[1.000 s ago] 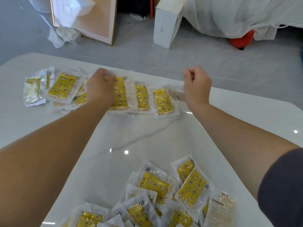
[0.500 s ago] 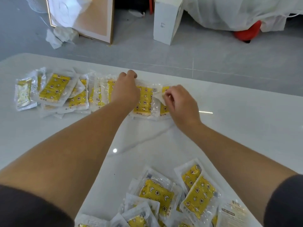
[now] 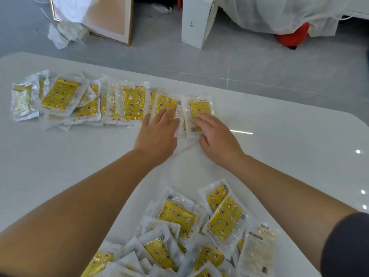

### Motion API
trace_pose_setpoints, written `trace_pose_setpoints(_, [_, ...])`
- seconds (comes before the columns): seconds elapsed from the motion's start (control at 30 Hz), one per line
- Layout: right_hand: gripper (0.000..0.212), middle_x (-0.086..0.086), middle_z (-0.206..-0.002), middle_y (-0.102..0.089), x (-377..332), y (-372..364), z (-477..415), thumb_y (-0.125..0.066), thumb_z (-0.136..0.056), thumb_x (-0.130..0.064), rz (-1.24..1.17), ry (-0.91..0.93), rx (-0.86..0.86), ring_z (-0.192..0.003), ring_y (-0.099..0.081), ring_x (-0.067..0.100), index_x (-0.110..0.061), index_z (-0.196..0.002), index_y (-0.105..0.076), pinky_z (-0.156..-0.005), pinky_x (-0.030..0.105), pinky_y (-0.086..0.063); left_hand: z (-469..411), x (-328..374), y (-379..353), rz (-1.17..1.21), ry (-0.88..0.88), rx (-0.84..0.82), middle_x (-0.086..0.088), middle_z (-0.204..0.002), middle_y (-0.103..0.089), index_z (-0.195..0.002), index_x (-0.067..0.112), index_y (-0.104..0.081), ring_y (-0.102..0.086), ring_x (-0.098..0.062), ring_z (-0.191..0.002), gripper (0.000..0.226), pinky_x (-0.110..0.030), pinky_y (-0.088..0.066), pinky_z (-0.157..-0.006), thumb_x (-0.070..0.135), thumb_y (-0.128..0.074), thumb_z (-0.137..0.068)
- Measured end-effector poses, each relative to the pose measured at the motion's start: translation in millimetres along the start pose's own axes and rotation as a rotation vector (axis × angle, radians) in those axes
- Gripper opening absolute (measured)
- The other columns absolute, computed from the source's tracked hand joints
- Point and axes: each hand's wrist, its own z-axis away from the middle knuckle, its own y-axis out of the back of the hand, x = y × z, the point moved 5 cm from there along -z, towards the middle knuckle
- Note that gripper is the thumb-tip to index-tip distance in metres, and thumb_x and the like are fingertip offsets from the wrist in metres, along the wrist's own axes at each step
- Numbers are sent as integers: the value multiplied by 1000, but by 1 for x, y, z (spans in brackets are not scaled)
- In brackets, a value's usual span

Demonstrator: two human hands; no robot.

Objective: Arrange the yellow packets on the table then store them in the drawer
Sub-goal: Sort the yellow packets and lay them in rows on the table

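Observation:
A row of several overlapping yellow packets [image 3: 131, 102] in clear wrappers runs along the far side of the white table [image 3: 279, 156]. My left hand [image 3: 157, 132] lies flat, fingers spread, on a packet [image 3: 166, 102] near the row's right end. My right hand [image 3: 215, 134] rests flat with its fingertips on the last packet [image 3: 199, 108] at the right end. Neither hand grips anything. A loose heap of yellow packets [image 3: 179, 234] lies at the near edge between my forearms. No drawer is in view.
Beyond the table's far edge is grey floor with a white box [image 3: 196, 23], a leaning framed board [image 3: 103, 17], crumpled paper [image 3: 63, 33], and a red object [image 3: 293, 37] under white sheeting. One packet [image 3: 257, 248] lies back-side up at the heap's right.
Both hands came down from closed, raised postures onto the right end of the row and flattened out. The last packet now lies flat at the row's end.

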Motion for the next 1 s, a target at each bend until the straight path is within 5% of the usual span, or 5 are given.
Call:
trace_pose_setpoints(0.17, [42,3,-138,-51,-3,-3,67,-53,-89,-7,-7,75,-128,-129,-43,20,-13,-130,-57,-104,36,-38,59,43,-9,166,-25,-1,2,-124,-54,-127,23,-51,-51,-19,-114,35,-37,-33,-99,26,-48,-92])
trace_pose_setpoints(0.4, [67,-9,-158,-19,5,-20,149,-60,-86,-41,198,226,-598,-147,-10,13,-33,-146,-31,-117,35,-13,130,81,-42,185,-226,-247,5,-134,-43,-135,28,-42,-41,-16,-124,50,-35,-31,-105,50,-47,-90])
trace_pose_setpoints(0.67, [103,0,-162,1,7,-28,163,-77,-71,-51,519,338,-606,-148,-1,24,-37,-150,-11,-116,48,-9,139,96,-52,-165,-422,-356,1,-151,-22,-150,25,-13,-26,-22,-136,103,-39,-30,-108,66,-65,-72])
trace_pose_setpoints(0.83, [106,2,-148,-29,2,-29,155,-80,-68,-47,561,347,-465,-131,-33,23,-35,-149,-13,-101,40,-29,130,100,-54,-220,-390,-377,2,-133,-38,-142,18,-27,-38,-19,-120,102,-35,-33,-102,70,-68,-64])
trace_pose_setpoints(1.0, [104,-4,-120,-54,7,-28,146,-80,-68,-47,475,190,-496,-110,-51,20,-31,-148,-15,-95,38,-27,122,93,-54,-48,-295,-458,5,-119,-47,-127,20,-39,-49,-16,-106,80,-31,-38,-96,59,-74,-67])
